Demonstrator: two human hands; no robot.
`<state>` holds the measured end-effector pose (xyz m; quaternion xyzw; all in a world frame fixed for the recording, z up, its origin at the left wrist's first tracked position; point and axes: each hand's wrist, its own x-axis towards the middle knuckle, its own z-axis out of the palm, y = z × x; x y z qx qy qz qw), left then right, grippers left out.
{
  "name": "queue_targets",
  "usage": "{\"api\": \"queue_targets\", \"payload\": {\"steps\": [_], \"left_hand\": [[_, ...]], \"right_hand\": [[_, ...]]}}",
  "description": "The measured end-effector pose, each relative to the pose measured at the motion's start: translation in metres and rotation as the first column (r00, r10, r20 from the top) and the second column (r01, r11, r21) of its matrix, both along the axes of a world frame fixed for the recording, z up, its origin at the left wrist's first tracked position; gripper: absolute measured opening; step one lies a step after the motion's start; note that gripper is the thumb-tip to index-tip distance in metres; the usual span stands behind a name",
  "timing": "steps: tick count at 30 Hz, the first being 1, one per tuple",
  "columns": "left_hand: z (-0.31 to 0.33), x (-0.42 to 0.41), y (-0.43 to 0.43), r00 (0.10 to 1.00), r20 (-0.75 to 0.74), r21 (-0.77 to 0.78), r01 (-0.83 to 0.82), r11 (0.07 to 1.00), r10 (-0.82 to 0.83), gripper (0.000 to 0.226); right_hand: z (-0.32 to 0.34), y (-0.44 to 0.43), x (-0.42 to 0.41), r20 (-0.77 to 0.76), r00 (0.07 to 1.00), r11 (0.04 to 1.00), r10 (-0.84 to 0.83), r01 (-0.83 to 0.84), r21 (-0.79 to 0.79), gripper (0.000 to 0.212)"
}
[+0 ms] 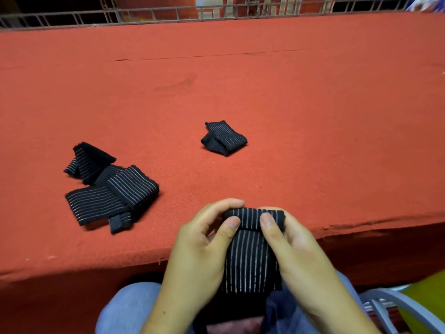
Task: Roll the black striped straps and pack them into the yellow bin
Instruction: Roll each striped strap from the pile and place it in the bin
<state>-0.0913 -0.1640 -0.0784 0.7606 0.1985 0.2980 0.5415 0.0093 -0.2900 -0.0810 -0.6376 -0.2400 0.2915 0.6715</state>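
The left hand (199, 251) is pinching one side of the rolled end of a black elastic strap with thin pale stripes (250, 259), thumb on top and fingers curled behind. The right hand (298, 249) is pinching the other side likewise, just over the near edge of the red felt-covered table (240, 80), while the free length is hanging toward the lap. The roll is only beginning, so it is probably liable to spring open if a thumb eases off, or to wind crooked if one hand turns faster. A loose heap of striped straps (108, 189) and a single folded strap (225, 138) are lying on the table. A yellow-green surface (431, 307) at lower right is probably the bin. No label is showing on the straps, and the pale marks on the red panel (216, 6) beyond the table are proving unreadable.
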Motion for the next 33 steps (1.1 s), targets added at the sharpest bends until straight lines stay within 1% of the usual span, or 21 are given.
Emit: {"api": "queue_targets", "payload": {"steps": [2,4,7,9,11,14,17,20,22,24,26,29,31,33], "left_hand": [[0.002,0.000,-0.003,1.000,0.006,0.029,-0.001,1.000,0.001,0.033],[0.002,0.002,-0.008,1.000,0.005,0.011,0.016,1.000,-0.016,0.040],[0.002,0.005,-0.016,0.998,-0.004,-0.014,0.066,0.998,-0.066,0.049],[0.002,0.007,-0.019,0.996,-0.004,-0.026,0.086,0.996,-0.086,0.053],[0.002,0.007,-0.020,0.995,0.003,-0.043,0.104,0.994,-0.104,0.055],[0.000,0.006,-0.015,0.992,0.006,-0.080,0.125,0.989,-0.125,0.050],[0.001,0.003,-0.007,0.997,0.023,-0.155,0.080,0.985,-0.078,0.039],[0.004,-0.001,-0.002,0.999,0.010,-0.084,0.041,0.996,-0.040,0.029],[0.006,-0.002,-0.001,0.999,-0.004,-0.051,0.039,0.998,-0.039,0.028],[0.006,-0.003,-0.001,0.999,-0.009,-0.045,0.047,0.998,-0.047,0.030],[0.005,-0.003,-0.003,0.997,-0.007,-0.094,0.071,0.993,-0.072,0.032],[0.007,-0.002,-0.005,0.993,0.002,-0.249,0.111,0.962,-0.115,0.029],[0.006,0.000,-0.005,0.990,-0.011,-0.316,0.131,0.940,-0.141,0.036],[0.005,0.002,-0.006,0.990,-0.029,-0.322,0.124,0.938,-0.141,0.036]], "right_hand": [[-0.002,0.002,-0.001,-0.003,1.000,0.999,-0.028,0.028,-0.017,0.037],[-0.002,0.005,-0.002,-0.007,0.998,0.998,-0.054,0.054,-0.025,0.046],[-0.001,0.006,-0.005,-0.029,0.995,0.995,-0.099,0.100,0.014,0.041],[0.001,0.006,-0.007,-0.061,0.993,0.995,-0.099,0.100,0.027,0.037],[0.001,0.006,-0.006,-0.059,0.995,0.996,-0.085,0.087,0.026,0.035],[0.001,0.004,-0.004,-0.013,0.998,0.997,-0.063,0.063,0.037,0.023],[0.001,0.000,0.001,0.020,0.999,0.998,-0.032,0.031,0.047,0.026],[0.000,-0.003,0.003,-0.061,0.998,0.999,-0.009,0.011,0.040,0.032],[0.000,-0.004,0.003,-0.115,0.993,1.000,0.012,-0.010,0.019,0.036],[0.000,-0.004,0.004,-0.111,0.994,1.000,0.008,-0.008,0.004,0.038],[0.001,-0.006,0.007,-0.104,0.995,1.000,-0.002,0.003,0.010,0.029],[0.002,-0.009,0.011,-0.116,0.993,1.000,0.001,0.001,0.017,0.015],[0.004,-0.011,0.012,-0.096,0.995,1.000,0.016,-0.017,-0.003,0.005],[0.008,-0.012,0.012,-0.062,0.997,0.999,0.036,-0.037,-0.018,0.012]]}}
